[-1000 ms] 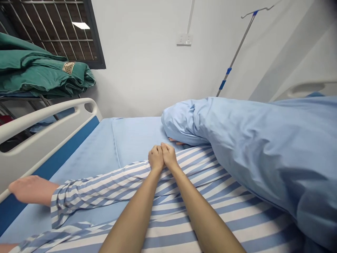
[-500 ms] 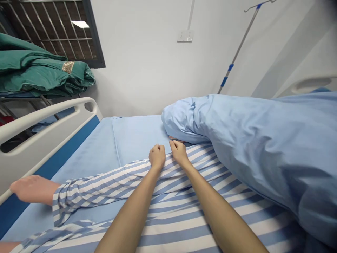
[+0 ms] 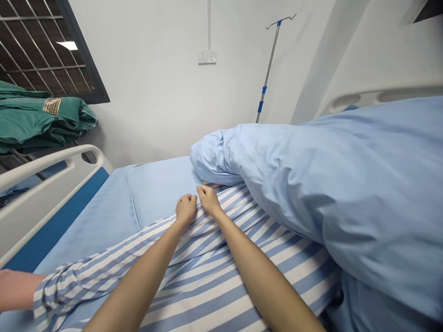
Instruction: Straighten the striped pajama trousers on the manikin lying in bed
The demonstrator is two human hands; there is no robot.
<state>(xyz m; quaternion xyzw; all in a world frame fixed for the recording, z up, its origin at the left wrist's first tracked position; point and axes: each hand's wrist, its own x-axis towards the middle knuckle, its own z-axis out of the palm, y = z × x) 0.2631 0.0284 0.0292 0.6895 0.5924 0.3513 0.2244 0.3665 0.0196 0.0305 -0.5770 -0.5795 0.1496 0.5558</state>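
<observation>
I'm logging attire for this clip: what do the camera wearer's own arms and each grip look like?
The left forearm and right forearm taper toward the wrists, with no sleeve, watch or bracelet visible. The left grip and right grip are ungloved human hands; no ring shows, though some fingers are hidden.

A blue sheet (image 3: pixel 166 186) on the bed (image 3: pixel 20 226) bears striped-trousered legs (image 3: pixel 110 263).

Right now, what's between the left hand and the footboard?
In the head view, blue sheet with one crease across it lies between left hand and footboard; striped trousers stretch along the near side.
</observation>
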